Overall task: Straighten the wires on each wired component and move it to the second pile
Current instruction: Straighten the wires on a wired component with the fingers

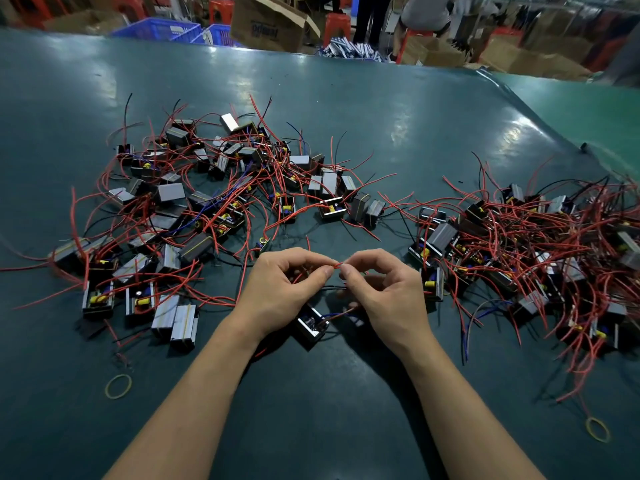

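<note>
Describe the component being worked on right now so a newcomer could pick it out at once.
Start at the dark green table with a tangled pile of wired components on either side. In the gap between the piles, near the front edge, the left hand and right hand pinch a red wire. The component lies just beneath them, alone, apart from both piles.

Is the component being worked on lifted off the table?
No, the component lies on the green table below both hands, while the left hand and right hand pinch its red wire.
</note>
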